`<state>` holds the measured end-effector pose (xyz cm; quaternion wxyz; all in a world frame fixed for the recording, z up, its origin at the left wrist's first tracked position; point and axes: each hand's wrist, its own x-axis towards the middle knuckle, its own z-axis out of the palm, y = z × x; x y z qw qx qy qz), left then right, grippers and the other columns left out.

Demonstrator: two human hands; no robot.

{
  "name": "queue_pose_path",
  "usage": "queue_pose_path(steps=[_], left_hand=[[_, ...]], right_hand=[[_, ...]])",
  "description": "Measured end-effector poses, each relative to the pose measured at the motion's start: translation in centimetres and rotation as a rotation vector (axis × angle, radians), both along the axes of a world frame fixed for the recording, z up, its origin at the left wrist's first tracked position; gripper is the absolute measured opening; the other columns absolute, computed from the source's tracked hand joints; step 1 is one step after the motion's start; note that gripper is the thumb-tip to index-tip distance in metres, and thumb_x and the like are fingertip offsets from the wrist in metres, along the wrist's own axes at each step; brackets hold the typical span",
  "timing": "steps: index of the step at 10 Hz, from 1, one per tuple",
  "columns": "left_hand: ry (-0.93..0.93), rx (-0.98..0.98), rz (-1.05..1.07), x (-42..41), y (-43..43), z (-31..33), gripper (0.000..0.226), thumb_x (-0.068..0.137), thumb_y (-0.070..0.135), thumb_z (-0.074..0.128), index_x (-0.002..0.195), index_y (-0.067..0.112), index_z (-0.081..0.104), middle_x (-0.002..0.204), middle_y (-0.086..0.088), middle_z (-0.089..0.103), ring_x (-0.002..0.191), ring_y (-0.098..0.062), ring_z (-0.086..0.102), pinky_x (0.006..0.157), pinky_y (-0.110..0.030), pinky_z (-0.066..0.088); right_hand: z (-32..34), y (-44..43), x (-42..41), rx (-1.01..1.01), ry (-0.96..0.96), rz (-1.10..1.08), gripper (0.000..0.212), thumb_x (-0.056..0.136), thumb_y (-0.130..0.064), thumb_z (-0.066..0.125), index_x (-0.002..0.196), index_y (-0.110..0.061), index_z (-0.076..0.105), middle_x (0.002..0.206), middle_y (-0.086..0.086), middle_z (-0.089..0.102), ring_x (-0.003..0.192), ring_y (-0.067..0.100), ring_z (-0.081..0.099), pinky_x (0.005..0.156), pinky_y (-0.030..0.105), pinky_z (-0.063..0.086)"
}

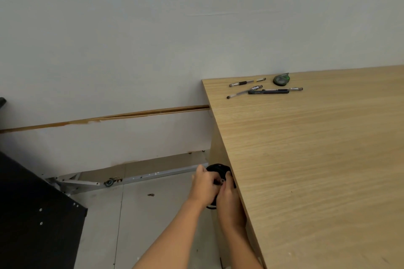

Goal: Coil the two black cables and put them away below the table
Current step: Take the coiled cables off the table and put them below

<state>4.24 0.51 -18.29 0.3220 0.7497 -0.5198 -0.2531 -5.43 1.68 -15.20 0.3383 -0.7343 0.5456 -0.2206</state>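
step: securing the coil, I think; better to hold the loops even and tuck the loose end in so nothing springs open | thing: black cable coil (pixel 216 169) low beside the table (pixel 306 148) edge, under its top level | hands: left hand (pixel 204 183) and right hand (pixel 228 194) both stretched down, fingers curled round the coil
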Motion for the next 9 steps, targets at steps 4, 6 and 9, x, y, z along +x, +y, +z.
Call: queue_pose_path(steps=[4, 6, 9], left_hand=[[0.161, 0.009, 0.085, 0.5, 1.1, -0.3, 0.007, 0.080, -0.001, 0.062, 0.079, -0.001, 0.070, 0.088, -0.006, 0.039, 0.084, -0.012, 0.039, 0.067, -0.004, 0.034], [0.127, 0.009, 0.103, 0.2, 1.5, -0.7, 0.006, 0.081, 0.009, 0.066, 0.078, 0.009, 0.071, 0.088, -0.004, 0.042, 0.088, -0.015, 0.041, 0.087, -0.025, 0.039], [0.062, -0.011, 0.158, -0.2, 2.0, 0.4, 0.015, 0.084, 0.009, 0.061, 0.088, 0.008, 0.075, 0.083, -0.007, 0.058, 0.088, -0.016, 0.040, 0.078, -0.029, 0.041]], right_hand=[[-3.3, -1.0, 0.8, -0.178, 0.321, -0.051, 0.046, 0.064, 0.003, 0.077, 0.109, 0.002, 0.064, 0.086, 0.027, 0.069, 0.072, 0.039, 0.070, 0.053, 0.040, 0.058], [-2.5, 0.7, 0.0, -0.147, 0.197, -0.017, 0.063, 0.060, -0.018, 0.088, 0.117, -0.021, 0.060, 0.107, -0.002, 0.069, 0.097, 0.012, 0.068, 0.075, 0.023, 0.057], [-2.8, 1.4, 0.9, -0.135, 0.334, 0.068, 0.095, 0.041, -0.003, 0.092, 0.124, -0.005, 0.048, 0.124, 0.015, 0.044, 0.091, 0.038, 0.068, 0.061, 0.039, 0.060]])
